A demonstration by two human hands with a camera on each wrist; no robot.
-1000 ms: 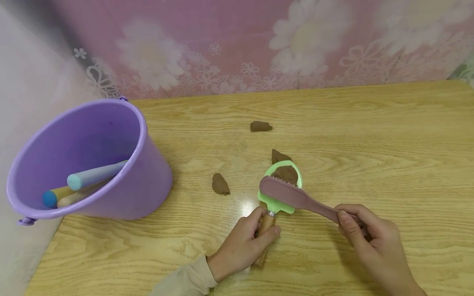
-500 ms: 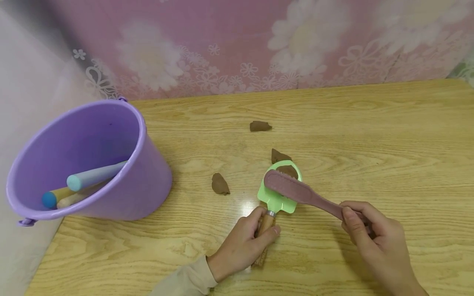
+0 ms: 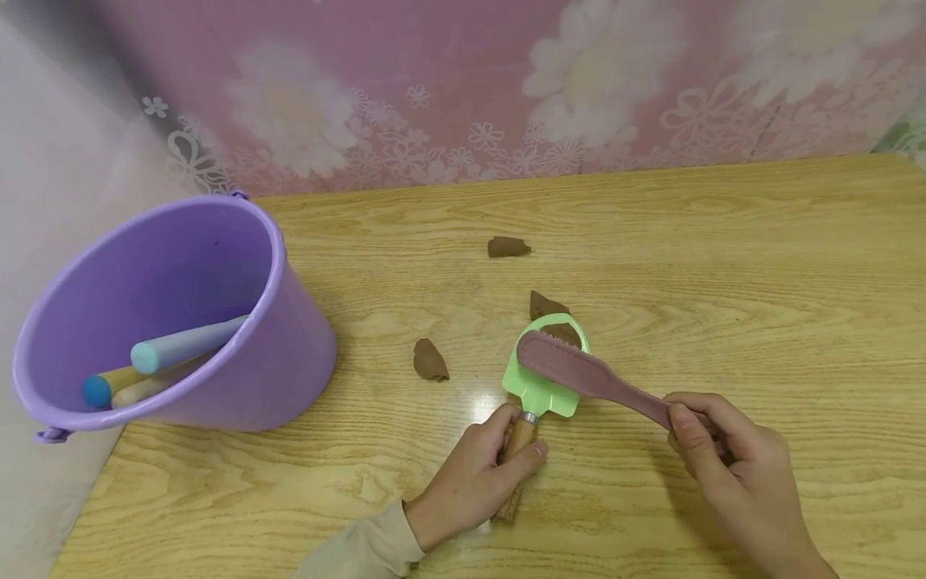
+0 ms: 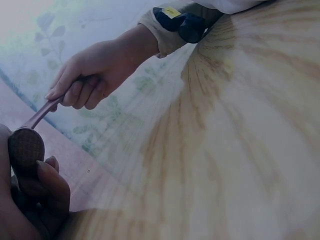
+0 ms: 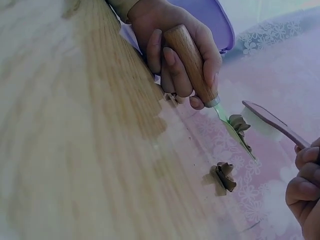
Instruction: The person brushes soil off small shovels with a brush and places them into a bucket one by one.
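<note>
In the head view, my left hand [image 3: 473,474] grips the wooden handle of a small trowel with a green blade [image 3: 535,394]. A brown crumpled piece [image 3: 564,332] sits on the blade, partly hidden by the brush. My right hand [image 3: 745,466] holds the handle of a mauve brush [image 3: 567,366], its head over the blade. Seen from the right wrist, pale bristles [image 5: 262,125] face the brown piece [image 5: 239,123] on the trowel. Just beyond the blade's tip lies another brown piece [image 3: 547,305]. The left wrist view shows the trowel handle's end [image 4: 27,147] within the left hand.
A purple bucket [image 3: 297,354] stands at the left with several stick-like things, one with a light blue end [image 3: 147,355], inside. Two more brown pieces lie on the wooden table, one farther back [image 3: 510,247] and one left of the trowel [image 3: 431,360]. A floral pink sheet [image 3: 434,96] hangs behind.
My right hand and the brush shifted slightly to the right, showing more of the green blade, then stayed almost still. The left hand and the trowel have not moved.
</note>
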